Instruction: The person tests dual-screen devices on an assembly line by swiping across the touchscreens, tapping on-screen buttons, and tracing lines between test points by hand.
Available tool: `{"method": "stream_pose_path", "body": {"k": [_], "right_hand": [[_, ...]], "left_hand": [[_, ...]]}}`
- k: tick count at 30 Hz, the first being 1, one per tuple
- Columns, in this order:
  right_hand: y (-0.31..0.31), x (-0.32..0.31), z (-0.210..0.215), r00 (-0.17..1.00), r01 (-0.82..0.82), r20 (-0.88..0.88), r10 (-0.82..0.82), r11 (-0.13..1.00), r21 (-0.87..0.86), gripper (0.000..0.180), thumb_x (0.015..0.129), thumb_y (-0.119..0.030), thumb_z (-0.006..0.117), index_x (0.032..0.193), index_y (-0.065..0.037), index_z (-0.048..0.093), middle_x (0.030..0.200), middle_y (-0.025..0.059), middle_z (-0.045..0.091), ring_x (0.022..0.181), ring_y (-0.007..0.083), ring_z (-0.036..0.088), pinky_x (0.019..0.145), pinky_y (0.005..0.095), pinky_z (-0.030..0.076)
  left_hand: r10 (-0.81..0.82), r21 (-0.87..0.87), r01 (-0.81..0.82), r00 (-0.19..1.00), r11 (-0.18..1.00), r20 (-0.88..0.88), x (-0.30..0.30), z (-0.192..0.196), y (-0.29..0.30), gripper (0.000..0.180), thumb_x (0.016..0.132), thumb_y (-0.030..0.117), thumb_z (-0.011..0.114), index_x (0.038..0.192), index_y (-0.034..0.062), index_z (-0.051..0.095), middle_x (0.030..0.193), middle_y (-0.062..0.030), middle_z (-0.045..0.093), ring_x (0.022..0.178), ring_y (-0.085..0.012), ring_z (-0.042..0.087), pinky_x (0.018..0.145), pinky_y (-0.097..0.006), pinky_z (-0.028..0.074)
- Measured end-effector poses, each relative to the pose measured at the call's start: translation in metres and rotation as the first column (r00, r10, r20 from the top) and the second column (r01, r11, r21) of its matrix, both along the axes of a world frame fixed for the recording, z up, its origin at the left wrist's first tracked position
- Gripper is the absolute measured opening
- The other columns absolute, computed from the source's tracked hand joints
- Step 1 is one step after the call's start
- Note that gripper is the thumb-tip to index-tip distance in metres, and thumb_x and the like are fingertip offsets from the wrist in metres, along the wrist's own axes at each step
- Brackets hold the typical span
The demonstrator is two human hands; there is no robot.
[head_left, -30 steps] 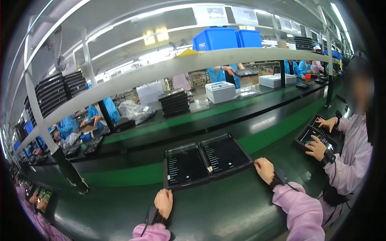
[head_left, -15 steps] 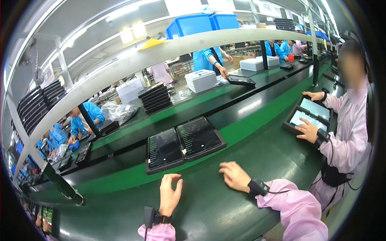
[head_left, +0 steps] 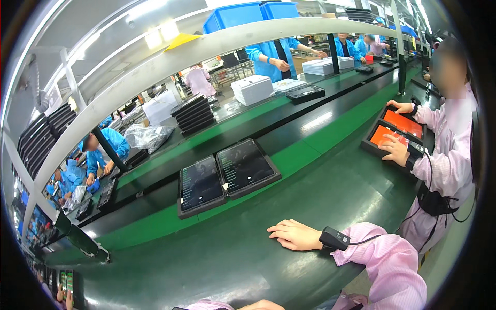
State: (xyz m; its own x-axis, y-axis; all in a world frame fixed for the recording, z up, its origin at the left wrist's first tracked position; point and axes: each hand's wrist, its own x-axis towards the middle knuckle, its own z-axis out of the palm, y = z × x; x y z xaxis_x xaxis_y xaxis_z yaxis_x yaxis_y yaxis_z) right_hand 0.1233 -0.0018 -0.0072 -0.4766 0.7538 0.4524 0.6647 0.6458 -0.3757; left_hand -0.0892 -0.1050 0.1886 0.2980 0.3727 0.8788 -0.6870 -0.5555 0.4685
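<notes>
My right hand (head_left: 295,235) lies palm down on the green worktop (head_left: 170,261), fingers stretched out and nothing held. Only a sliver of my left hand (head_left: 262,305) shows at the bottom edge; its fingers are out of sight. Beyond my hands, apart from both, a black tray with two wells (head_left: 182,212) holds two tablets. The left tablet (head_left: 200,181) and the right tablet (head_left: 245,163) have dark screens with small light marks along their left sides.
At the right a co-worker (head_left: 444,139) has both hands on another tray of tablets (head_left: 380,137) with orange screens. A white rail (head_left: 155,67) crosses above the line. Past it are stacked black trays (head_left: 192,113), white boxes (head_left: 252,90) and people in blue. A post (head_left: 80,237) stands at left.
My left hand has dropped back to the bottom edge. My right hand has lowered flat onto the worktop. The co-worker's tablet screens turned from whitish to orange.
</notes>
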Motion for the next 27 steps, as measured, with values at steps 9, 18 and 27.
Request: {"method": "stream_pose_path", "body": {"k": [9,18,27], "right_hand": [[0.0,0.002,0.001,1.0,-0.003,-0.004,0.003,1.0,-0.01,0.025,0.085,-0.01,0.054,0.109,-0.004,0.057,0.122,0.0081,0.054,0.11,0.0225,0.049,0.091,0.0365,0.04],[0.0,0.002,0.001,1.0,0.004,0.008,-0.004,1.0,-0.027,0.026,0.085,-0.011,0.054,0.11,-0.003,0.057,0.122,0.008,0.054,0.11,0.0229,0.049,0.092,0.0366,0.039],[0.0,0.003,0.0,1.0,-0.008,-0.008,0.008,1.0,-0.027,0.025,0.085,-0.01,0.053,0.109,-0.003,0.057,0.123,0.0086,0.053,0.109,0.0239,0.049,0.092,0.037,0.039]], "left_hand": [[0.174,-0.029,-0.172,0.979,0.985,0.106,0.011,0.007,-0.012,0.012,0.083,0.003,0.054,0.077,0.0103,0.046,0.071,-0.0058,0.057,0.056,-0.0188,0.052,0.051,-0.029,0.035],[0.219,-0.076,-0.216,0.975,0.973,0.041,-0.001,0.006,-0.014,0.017,0.086,0.008,0.055,0.071,0.0083,0.047,0.072,-0.0047,0.059,0.059,-0.0168,0.052,0.053,-0.029,0.037],[0.15,0.474,-0.059,0.976,0.878,-0.155,-0.011,0.006,0.037,0.009,0.072,0.011,0.07,0.081,0.0108,0.069,0.085,-0.0034,0.064,0.076,-0.0176,0.055,0.062,-0.03,0.039]]}}
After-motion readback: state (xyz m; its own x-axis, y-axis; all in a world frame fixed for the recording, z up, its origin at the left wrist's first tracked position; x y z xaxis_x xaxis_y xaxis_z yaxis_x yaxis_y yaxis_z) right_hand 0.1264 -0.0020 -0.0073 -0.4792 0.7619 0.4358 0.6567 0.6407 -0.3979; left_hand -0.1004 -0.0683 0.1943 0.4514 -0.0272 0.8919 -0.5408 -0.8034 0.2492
